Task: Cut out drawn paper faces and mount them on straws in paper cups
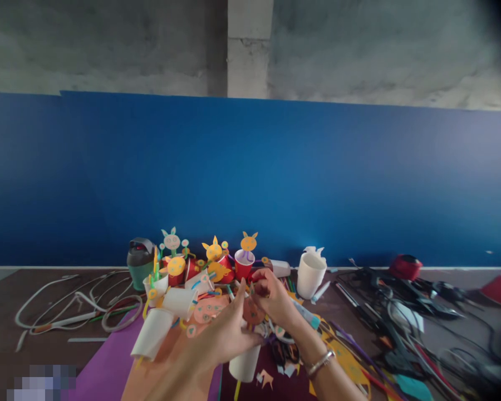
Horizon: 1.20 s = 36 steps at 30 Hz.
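Observation:
An orange-brown paper animal face [253, 311] is between my hands, partly covered by fingers. My left hand [229, 329] curls round its left side, holding it. My right hand [272, 298] has its fingers pinched together at the face's upper edge, where a small part is hidden. Just under my left hand lies a white paper cup [244, 365] with a yellow stem [237, 390] sticking out below. Left of my hands are more white cups [152, 334] and a pink-orange paper face [211, 309]. Behind them, a red cup [244, 264] carries an orange animal face [249, 243].
A white cup [311, 275] with paper scraps stands at the back right. Black tools and cables [404, 312] crowd the right side; a white cable [73, 306] loops at left. Purple paper [104, 362] lies in front. A blue partition [250, 167] closes off the back.

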Each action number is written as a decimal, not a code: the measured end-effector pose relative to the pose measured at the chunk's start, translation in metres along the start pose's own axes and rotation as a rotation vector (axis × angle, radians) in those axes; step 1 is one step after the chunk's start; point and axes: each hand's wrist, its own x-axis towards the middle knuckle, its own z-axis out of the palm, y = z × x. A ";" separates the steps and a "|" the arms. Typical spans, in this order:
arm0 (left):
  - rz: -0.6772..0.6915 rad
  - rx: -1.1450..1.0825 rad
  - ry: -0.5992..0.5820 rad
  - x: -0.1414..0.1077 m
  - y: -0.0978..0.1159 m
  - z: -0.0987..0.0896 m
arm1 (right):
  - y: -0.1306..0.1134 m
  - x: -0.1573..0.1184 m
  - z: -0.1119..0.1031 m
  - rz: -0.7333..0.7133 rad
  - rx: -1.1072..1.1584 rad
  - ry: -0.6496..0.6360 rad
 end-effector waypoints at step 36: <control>-0.168 0.421 0.056 0.024 -0.044 -0.030 | 0.009 -0.014 -0.024 0.255 -1.121 -0.224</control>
